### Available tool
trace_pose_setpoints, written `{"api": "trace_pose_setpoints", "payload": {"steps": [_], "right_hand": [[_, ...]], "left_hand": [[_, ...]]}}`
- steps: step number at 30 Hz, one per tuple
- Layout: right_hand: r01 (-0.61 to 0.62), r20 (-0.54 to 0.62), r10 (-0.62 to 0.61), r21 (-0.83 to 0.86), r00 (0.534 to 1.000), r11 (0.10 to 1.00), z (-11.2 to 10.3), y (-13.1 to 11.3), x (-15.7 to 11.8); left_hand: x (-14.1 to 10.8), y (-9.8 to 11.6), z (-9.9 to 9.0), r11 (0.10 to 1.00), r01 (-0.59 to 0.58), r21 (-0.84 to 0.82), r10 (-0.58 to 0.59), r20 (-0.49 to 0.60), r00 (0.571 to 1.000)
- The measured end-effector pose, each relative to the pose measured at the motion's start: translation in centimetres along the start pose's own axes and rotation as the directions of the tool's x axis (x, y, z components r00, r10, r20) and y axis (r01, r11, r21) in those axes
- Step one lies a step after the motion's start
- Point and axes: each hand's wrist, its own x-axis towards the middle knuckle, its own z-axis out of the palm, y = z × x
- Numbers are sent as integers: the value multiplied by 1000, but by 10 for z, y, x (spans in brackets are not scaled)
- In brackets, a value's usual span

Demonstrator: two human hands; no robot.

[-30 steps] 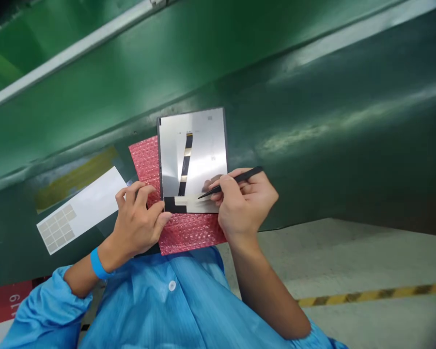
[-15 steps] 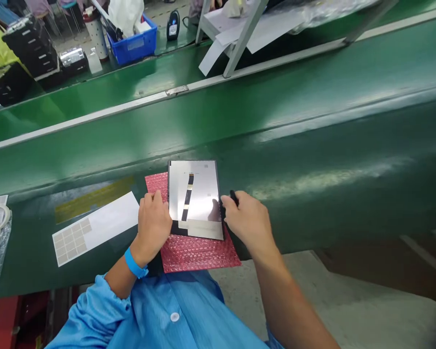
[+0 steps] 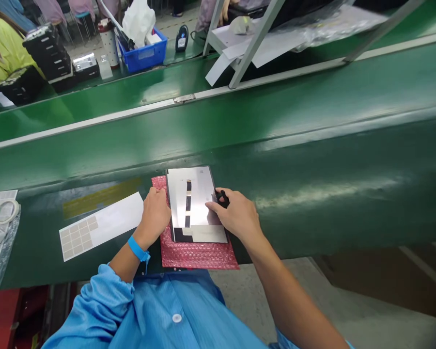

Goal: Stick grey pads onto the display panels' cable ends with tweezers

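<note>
A display panel [image 3: 199,203] lies back side up, with a dark flex cable [image 3: 188,203] running down its silvery back. Beneath it a red bubble-wrap sheet [image 3: 199,256] shows at the left and along the front. My left hand [image 3: 154,213] is closed at the panel's left edge, fingers curled; whether they pinch the edge is hard to see. My right hand [image 3: 238,213] is at the right edge, its thumb over the panel's back. In its curled fingers is a small black tool [image 3: 222,198], mostly hidden, of a kind I cannot make out.
A white sheet with grey square stickers [image 3: 105,225] lies left of my left hand, by a yellowish strip [image 3: 101,198]. Farther left is a tape roll [image 3: 6,212] on plastic bags. Beyond the metal rail [image 3: 131,112] stand a blue bin [image 3: 145,55] and a grey frame [image 3: 256,46].
My right hand has moved left, and its thumb now reaches over the panel's back. The panel has turned slightly. My left hand stays at the left edge; the whole view has shifted a little.
</note>
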Motion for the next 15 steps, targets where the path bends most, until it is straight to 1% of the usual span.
{"api": "trace_pose_setpoints", "payload": {"steps": [3,6,8,10,12,14,15], "right_hand": [[48,7,-49,18,999,999,7,3,-3],[48,7,-48,-20,999,999,11,0,-4],[35,11,-35,-39,999,999,12,-5,-5],[31,27,-30,-25,999,999,14,-7,-8],[46,51,-47,15,998,999,19,-2,-13],[77,54,-79,45,995,996,30,14,-13],[80,42,-82,47,996,996,39,24,-10]], "left_hand": [[0,-1,-5,997,34,-63,-36,-22,999],[-1,4,-6,985,121,-125,-131,-77,988],[0,11,-6,970,180,-166,-196,-85,977],[2,20,-7,949,235,-210,-252,-59,966],[3,29,-9,920,300,-253,-314,-14,949],[5,32,-10,882,362,-301,-368,39,929],[7,31,-9,867,372,-331,-375,59,925]]}}
